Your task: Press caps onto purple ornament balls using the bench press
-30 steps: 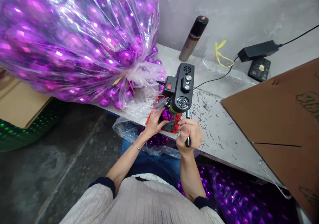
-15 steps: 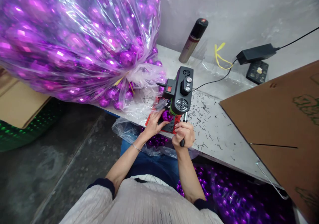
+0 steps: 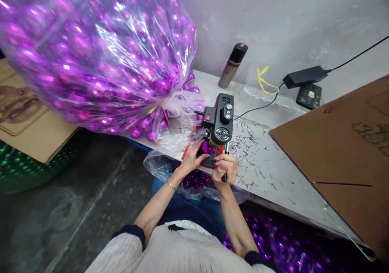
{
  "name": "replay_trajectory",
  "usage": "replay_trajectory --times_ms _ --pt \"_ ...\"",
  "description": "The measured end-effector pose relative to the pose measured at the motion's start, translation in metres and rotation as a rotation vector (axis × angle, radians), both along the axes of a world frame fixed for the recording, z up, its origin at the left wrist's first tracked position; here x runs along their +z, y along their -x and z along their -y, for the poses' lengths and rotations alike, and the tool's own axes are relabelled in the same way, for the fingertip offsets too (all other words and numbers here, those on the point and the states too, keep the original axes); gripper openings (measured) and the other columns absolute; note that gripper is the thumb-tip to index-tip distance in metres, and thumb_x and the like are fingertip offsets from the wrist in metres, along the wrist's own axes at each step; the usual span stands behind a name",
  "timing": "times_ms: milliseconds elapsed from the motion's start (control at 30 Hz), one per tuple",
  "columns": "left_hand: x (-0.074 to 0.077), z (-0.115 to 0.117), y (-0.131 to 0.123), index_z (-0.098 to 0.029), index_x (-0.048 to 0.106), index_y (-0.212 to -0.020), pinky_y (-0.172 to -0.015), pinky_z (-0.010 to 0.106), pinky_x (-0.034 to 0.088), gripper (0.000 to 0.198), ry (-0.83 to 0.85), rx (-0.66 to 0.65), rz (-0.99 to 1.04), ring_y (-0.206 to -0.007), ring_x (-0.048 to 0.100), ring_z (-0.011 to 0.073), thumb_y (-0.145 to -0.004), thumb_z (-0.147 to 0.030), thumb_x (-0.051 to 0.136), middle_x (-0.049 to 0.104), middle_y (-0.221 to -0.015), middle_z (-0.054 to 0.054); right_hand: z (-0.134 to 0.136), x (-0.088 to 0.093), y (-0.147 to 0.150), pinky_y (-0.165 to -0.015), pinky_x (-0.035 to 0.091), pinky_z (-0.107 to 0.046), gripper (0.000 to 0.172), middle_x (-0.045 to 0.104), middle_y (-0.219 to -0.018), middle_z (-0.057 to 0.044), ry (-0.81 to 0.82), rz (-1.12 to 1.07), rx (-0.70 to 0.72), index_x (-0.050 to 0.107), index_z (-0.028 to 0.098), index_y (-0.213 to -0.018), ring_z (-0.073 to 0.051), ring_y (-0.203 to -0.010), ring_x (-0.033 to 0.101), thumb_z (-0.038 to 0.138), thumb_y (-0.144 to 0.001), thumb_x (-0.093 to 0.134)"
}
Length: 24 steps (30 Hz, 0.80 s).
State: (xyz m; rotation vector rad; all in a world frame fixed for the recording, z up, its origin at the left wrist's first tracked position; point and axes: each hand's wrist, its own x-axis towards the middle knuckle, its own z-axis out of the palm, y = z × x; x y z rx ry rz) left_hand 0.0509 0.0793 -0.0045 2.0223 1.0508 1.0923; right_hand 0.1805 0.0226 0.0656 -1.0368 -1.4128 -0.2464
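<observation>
A black bench machine (image 3: 223, 117) with a red switch and round vents stands on the worktable. Beneath its head, on a dark plate with red edges, sits a shiny purple ball (image 3: 207, 148). My left hand (image 3: 191, 157) closes thumb and fingers round the left side of that ball. The fingers of my right hand (image 3: 225, 169) wrap round the black-gripped lever (image 3: 224, 177) at the machine's front right. The ball's far side is hidden under the machine head.
A big tied clear bag of purple balls (image 3: 121, 70) fills the back left. Small dark wire-like bits litter the worktable (image 3: 273, 171). A spray can (image 3: 233, 65), a power adapter (image 3: 305, 76) and a cardboard box (image 3: 334, 143) stand to the back and right.
The whole view has shifted, so everything sits slightly lower in the picture. Both hands keep their hold on the ball and the lever, with no clear movement between them.
</observation>
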Motion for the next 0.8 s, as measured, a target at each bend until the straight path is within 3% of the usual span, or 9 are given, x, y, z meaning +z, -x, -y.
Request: replay_trajectory --times_ms 333,400,500,600,667,800 --pt "0.0 -0.004 -0.002 -0.018 0.051 -0.145 -0.111 0.054 0.049 0.062 0.008 -0.008 0.002 -0.13 0.063 0.0321 -0.096 -0.052 0.064 0.066 -0.138 0.019 -0.006 -0.005 -0.001 -0.07 0.049 -0.031 0.022 0.059 -0.077 0.001 -0.047 0.096 0.018 0.052 0.024 -0.08 -0.013 -0.068 0.059 0.018 -0.099 0.042" --pt "0.0 -0.007 -0.004 -0.018 0.052 -0.144 -0.11 0.053 0.05 0.061 0.002 -0.003 0.001 -0.129 0.063 0.0319 -0.095 -0.051 0.066 0.066 -0.137 0.019 -0.005 0.002 0.0 -0.068 0.048 -0.03 0.023 0.059 -0.077 0.002 -0.048 0.079 0.034 0.053 0.023 -0.078 -0.013 -0.067 0.058 0.017 -0.098 0.043" --pt "0.0 -0.006 -0.006 -0.018 0.052 -0.143 -0.109 0.053 0.051 0.061 -0.026 0.012 0.001 -0.128 0.065 0.0318 -0.094 -0.051 0.068 0.067 -0.135 0.018 -0.003 0.028 0.002 -0.068 0.047 -0.03 0.026 0.06 -0.075 0.001 0.013 -0.055 -0.011 0.053 0.022 -0.075 -0.013 -0.069 0.061 0.016 -0.098 0.043" --pt "-0.002 0.011 0.001 -0.019 0.049 -0.146 -0.111 0.054 0.05 0.061 -0.084 0.021 -0.015 -0.13 0.063 0.0313 -0.095 -0.049 0.066 0.066 -0.137 0.018 -0.001 0.059 0.002 -0.07 0.046 -0.031 0.029 0.06 -0.071 0.001 0.123 -0.102 -0.009 0.053 0.022 -0.071 -0.015 -0.071 0.062 0.018 -0.099 0.047" --pt "-0.005 0.033 0.01 -0.02 0.046 -0.148 -0.115 0.055 0.047 0.06 -0.162 -0.03 -0.066 -0.135 0.06 0.0304 -0.097 -0.046 0.063 0.064 -0.14 0.018 0.0 0.072 0.0 -0.07 0.046 -0.03 0.029 0.06 -0.069 0.002 0.142 -0.087 0.011 0.053 0.023 -0.07 -0.015 -0.071 0.062 0.018 -0.098 0.048" --pt "-0.011 0.064 0.031 -0.019 0.04 -0.153 -0.118 0.057 0.043 0.083 -0.316 -0.157 -0.177 -0.141 0.053 0.0339 -0.089 -0.066 0.065 0.055 -0.15 0.022 0.002 0.064 -0.001 -0.069 0.047 -0.029 0.027 0.062 -0.072 0.001 0.108 -0.009 0.018 0.054 0.022 -0.073 -0.014 -0.072 0.063 0.012 -0.097 0.047"
